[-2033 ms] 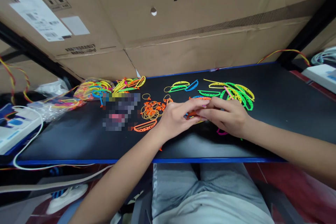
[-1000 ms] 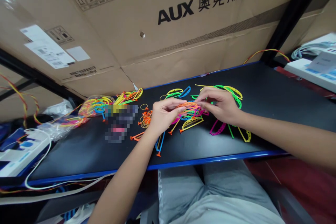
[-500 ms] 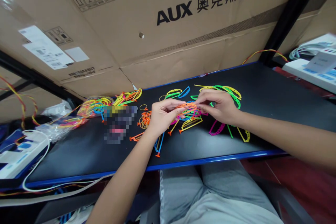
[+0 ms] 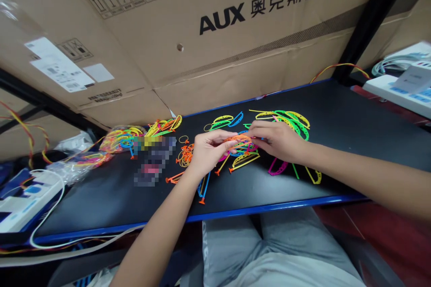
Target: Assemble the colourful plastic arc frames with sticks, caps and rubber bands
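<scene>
Between my two hands is an orange plastic toy bow (image 4: 241, 138), held just above a pile of similar bows. My left hand (image 4: 211, 147) pinches its left end between thumb and fingers. At the other end, the fingertips of my right hand (image 4: 276, 139) are closed on it; whether they also hold a band or dart is too small to tell. Beneath are pink, blue and yellow toy bows (image 4: 245, 159), some with orange suction-cup tips. A heap of rubber bands and orange suction cups (image 4: 185, 156) lies left of my left hand.
More green and yellow bows (image 4: 296, 121) lie behind my right hand. Plastic bags of bows (image 4: 90, 159) and a blurred-out item (image 4: 155, 161) sit at left. A large cardboard box (image 4: 215, 63) stands along the black table's (image 4: 350, 143) back. Power strips and cables flank both sides.
My right hand has turned slightly, its fingers flatter and closer to the orange bow. My left hand keeps its pinch with little movement.
</scene>
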Tool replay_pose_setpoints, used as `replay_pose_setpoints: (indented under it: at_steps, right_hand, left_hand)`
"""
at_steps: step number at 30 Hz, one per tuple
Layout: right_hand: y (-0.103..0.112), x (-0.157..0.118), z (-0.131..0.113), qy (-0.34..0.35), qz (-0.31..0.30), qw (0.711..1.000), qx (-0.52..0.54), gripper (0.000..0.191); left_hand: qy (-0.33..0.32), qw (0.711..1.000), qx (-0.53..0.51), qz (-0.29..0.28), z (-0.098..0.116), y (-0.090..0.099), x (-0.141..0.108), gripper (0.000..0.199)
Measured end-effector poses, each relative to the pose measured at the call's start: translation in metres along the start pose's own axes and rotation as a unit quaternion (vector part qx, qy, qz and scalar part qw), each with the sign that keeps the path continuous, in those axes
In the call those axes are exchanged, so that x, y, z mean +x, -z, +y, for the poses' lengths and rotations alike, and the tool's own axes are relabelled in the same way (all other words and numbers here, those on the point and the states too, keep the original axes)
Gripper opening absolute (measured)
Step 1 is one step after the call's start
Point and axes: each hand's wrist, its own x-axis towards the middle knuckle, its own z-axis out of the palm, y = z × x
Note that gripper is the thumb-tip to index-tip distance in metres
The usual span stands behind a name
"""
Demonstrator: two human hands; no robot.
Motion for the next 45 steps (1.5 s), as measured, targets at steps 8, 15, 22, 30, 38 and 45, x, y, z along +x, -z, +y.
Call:
replay_pose_setpoints:
  at_steps: [8, 15, 22, 30, 38, 45]
  right_hand:
    - [-0.008, -0.004, -0.011, -0.048, 0.055, 0.997, 0.012, 0.017]
    - [-0.012, -0.008, -0.005, -0.052, 0.022, 0.998, 0.009, 0.013]
    - [-0.003, -0.001, -0.001, -0.029, 0.087, 0.995, -0.029, 0.017]
    - [0.007, 0.0, 0.003, -0.105, 0.159, 0.981, 0.017, 0.02]
    - [0.007, -0.003, -0.003, -0.078, 0.199, 0.977, 0.018, 0.029]
    - [0.005, -0.003, 0.002, -0.039, 0.113, 0.993, -0.003, 0.026]
  left_hand:
    - [-0.177, 0.97, 0.157, -0.056, -0.003, -0.002, -0.004, 0.011]
    - [-0.132, 0.982, 0.128, -0.045, -0.005, -0.003, -0.002, 0.012]
    - [-0.054, 0.991, -0.064, 0.106, -0.002, 0.013, 0.012, 0.029]
    - [-0.054, 0.97, 0.135, 0.197, -0.025, 0.09, 0.03, 0.023]
    - [0.003, 0.943, 0.321, -0.089, -0.022, 0.101, 0.021, 0.007]
    - [-0.015, 0.89, 0.442, -0.11, -0.028, 0.088, 0.023, 0.011]
